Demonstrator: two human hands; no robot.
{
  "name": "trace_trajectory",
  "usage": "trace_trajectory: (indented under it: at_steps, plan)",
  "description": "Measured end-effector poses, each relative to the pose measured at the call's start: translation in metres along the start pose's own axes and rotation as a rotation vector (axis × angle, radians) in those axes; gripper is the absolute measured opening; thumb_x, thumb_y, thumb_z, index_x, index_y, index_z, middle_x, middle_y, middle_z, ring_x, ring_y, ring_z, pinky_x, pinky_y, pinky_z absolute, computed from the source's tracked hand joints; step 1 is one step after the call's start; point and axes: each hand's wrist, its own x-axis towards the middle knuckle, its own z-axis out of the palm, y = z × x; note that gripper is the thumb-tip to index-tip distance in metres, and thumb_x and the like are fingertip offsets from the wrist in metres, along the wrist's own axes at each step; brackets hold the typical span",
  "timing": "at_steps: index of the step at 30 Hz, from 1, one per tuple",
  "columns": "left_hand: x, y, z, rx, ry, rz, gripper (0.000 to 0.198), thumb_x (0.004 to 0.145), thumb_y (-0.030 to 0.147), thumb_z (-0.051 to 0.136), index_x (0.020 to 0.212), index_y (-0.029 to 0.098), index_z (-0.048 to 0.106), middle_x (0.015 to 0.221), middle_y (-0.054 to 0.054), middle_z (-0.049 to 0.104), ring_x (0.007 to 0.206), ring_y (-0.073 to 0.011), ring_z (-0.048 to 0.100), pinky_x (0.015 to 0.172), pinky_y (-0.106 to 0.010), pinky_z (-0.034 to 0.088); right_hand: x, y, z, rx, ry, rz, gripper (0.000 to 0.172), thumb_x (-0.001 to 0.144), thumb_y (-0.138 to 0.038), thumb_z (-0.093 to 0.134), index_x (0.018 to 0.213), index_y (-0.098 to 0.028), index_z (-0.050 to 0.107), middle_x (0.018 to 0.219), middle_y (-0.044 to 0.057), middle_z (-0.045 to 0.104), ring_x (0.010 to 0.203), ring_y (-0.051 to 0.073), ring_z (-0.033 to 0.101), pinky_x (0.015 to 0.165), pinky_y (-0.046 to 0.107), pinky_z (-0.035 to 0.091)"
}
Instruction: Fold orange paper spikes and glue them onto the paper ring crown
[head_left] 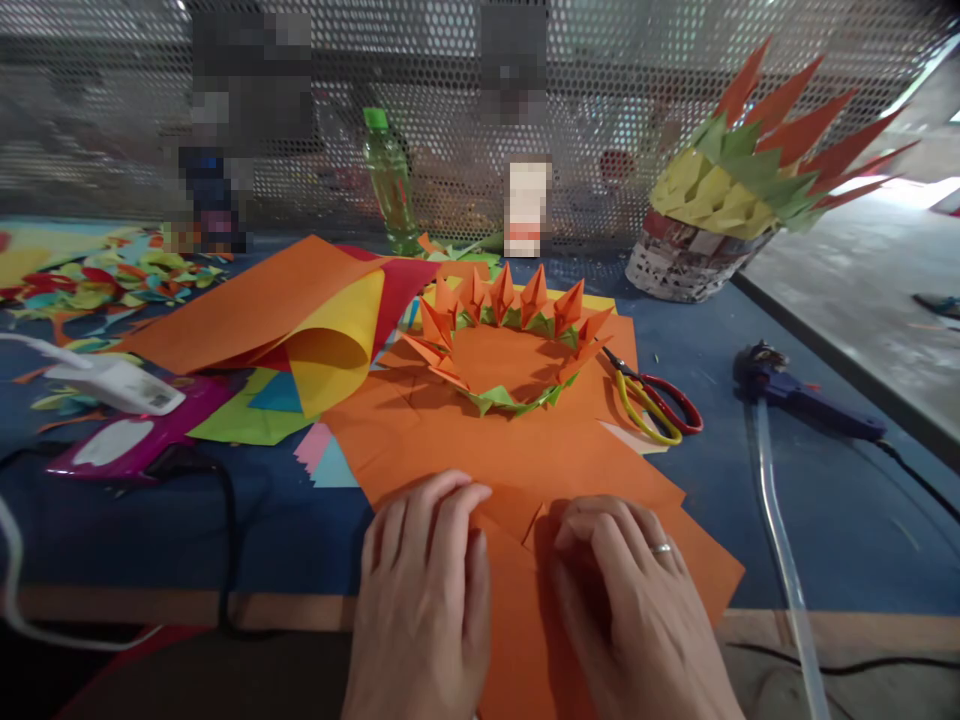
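My left hand (427, 580) lies palm down on the orange paper (517, 640), fingers stretched forward and slightly bent. My right hand (622, 590), with a ring on one finger, is curled at the paper's other side; its thumb tip is hidden. A small raised orange flap shows beside its fingertips. More orange sheets (435, 440) lie beneath. Beyond both hands sits a ring of folded orange and green paper points (517, 400). Scissors (652, 390) with red and yellow handles rest right of that ring.
A purple glue gun (810, 400) with a clear glue stick lies right. Rolled coloured sheets (255, 310), a white plug adapter (112, 380) and cables are left. A green-capped bottle (391, 185) and a folded-paper pineapple (712, 210) stand behind, before a perforated metal screen (442, 90).
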Motion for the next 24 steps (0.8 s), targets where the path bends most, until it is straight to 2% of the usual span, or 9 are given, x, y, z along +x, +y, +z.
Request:
trace_trajectory:
  at_steps: [4,9,13,16,18,20,24]
  plan:
    - [-0.003,-0.003,0.001,-0.002,-0.021,-0.009,0.036,0.098,0.011,0.044,0.132,0.019,0.05,0.13,-0.01,0.058,0.12,-0.0252,0.053,0.101,-0.041,0.037,0.0,-0.001,0.0,0.002,-0.001,0.028,0.013,0.094,-0.015,0.053,0.101,-0.025,0.05,0.102,0.003,0.065,0.093,0.019,0.059,0.076,0.031,0.046]
    - [-0.002,-0.005,0.0,0.001,0.012,-0.028,0.036,0.097,0.01,0.044,0.132,0.018,0.051,0.128,-0.011,0.058,0.118,-0.0256,0.054,0.1,-0.042,0.039,-0.003,0.0,0.001,-0.004,0.016,0.004,0.011,0.096,-0.016,0.051,0.101,-0.025,0.05,0.104,0.003,0.065,0.096,0.02,0.059,0.077,0.032,0.046]
    - [-0.009,-0.002,-0.001,-0.072,0.174,-0.002,0.038,0.095,0.003,0.045,0.127,0.019,0.056,0.124,-0.011,0.061,0.116,-0.0245,0.057,0.103,-0.043,0.041,-0.003,-0.003,0.001,0.009,0.026,0.016,0.011,0.096,-0.016,0.05,0.102,-0.025,0.051,0.105,0.004,0.065,0.097,0.021,0.06,0.077,0.033,0.046]
    - [-0.026,0.007,-0.002,-0.193,0.281,0.024,0.041,0.091,-0.004,0.048,0.122,0.021,0.061,0.119,-0.01,0.064,0.113,-0.0218,0.061,0.099,-0.037,0.048,-0.004,-0.007,0.003,0.023,0.04,0.057,0.01,0.097,-0.016,0.049,0.099,-0.026,0.051,0.104,0.004,0.065,0.096,0.021,0.06,0.076,0.034,0.045]
    - [-0.038,0.012,-0.001,-0.232,0.261,0.071,0.046,0.089,-0.006,0.049,0.126,0.02,0.062,0.12,-0.01,0.067,0.115,-0.0213,0.062,0.099,-0.035,0.05,-0.005,-0.009,0.006,0.024,0.058,0.095,0.009,0.098,-0.017,0.049,0.099,-0.026,0.051,0.106,0.004,0.066,0.099,0.022,0.06,0.078,0.035,0.044]
    - [-0.045,0.015,0.0,-0.205,0.183,0.147,0.049,0.091,-0.003,0.05,0.134,0.018,0.06,0.124,-0.01,0.07,0.119,-0.0217,0.062,0.104,-0.036,0.047,-0.008,-0.012,0.009,0.018,0.068,0.091,0.008,0.096,-0.019,0.051,0.101,-0.026,0.052,0.109,0.005,0.066,0.102,0.022,0.06,0.079,0.035,0.044]
    - [-0.045,0.012,0.004,-0.102,0.058,0.216,0.039,0.099,0.014,0.053,0.138,0.018,0.06,0.131,-0.008,0.07,0.12,-0.0216,0.064,0.108,-0.035,0.041,-0.017,-0.016,0.01,0.025,0.111,0.036,0.014,0.095,-0.014,0.05,0.102,-0.025,0.053,0.109,0.004,0.068,0.101,0.019,0.062,0.082,0.033,0.047]
